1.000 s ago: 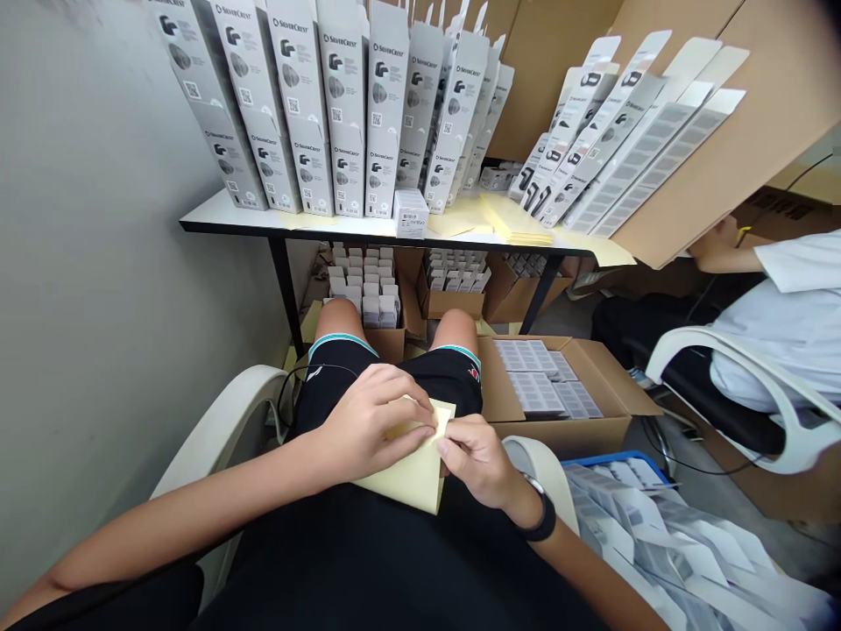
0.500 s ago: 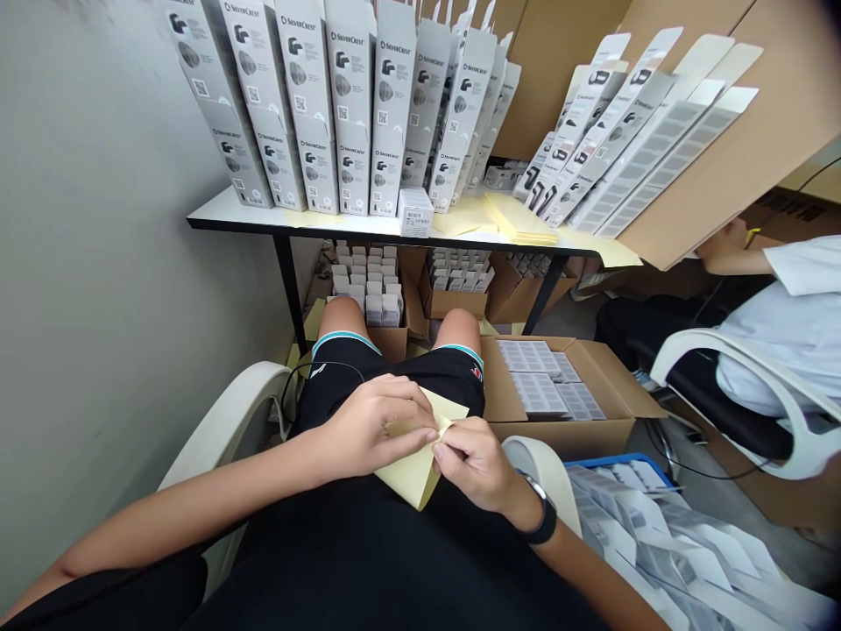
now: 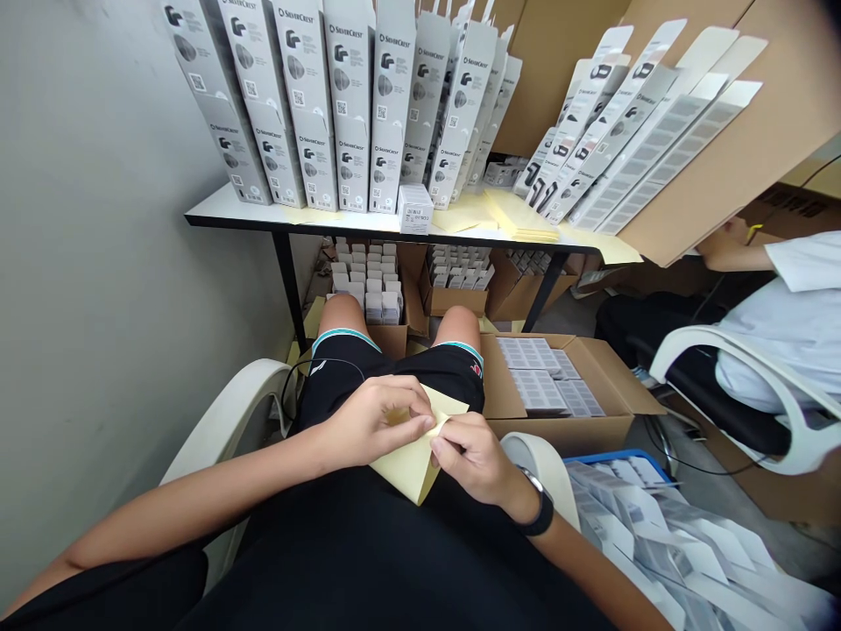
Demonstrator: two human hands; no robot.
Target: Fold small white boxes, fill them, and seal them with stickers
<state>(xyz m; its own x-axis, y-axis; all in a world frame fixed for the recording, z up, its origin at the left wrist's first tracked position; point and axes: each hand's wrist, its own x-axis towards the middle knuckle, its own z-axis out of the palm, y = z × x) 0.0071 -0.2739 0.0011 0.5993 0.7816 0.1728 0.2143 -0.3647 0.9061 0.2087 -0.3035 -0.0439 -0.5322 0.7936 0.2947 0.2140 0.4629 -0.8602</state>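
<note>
A pale yellow sheet of paper, bent over and creased, lies across my lap between my hands. My left hand pinches its edge near the middle, thumb and forefinger together. Close beside it, my right hand grips the same sheet by a raised fold, fingers curled and thumb pressed in. The fingertips of both hands almost touch. Part of the paper is hidden behind my left fingers, and I cannot tell whether anything else is between them.
Tall printed boxes stand on the white table, with yellow sheets and a small white box. An open carton holds packed boxes at my right. Nearer are piled flat boxes. A co-worker sits at far right.
My left thumb and fingers have shifted slightly, opening a wider gap behind the pinch. The paper's lower corner has moved a little up and left.
</note>
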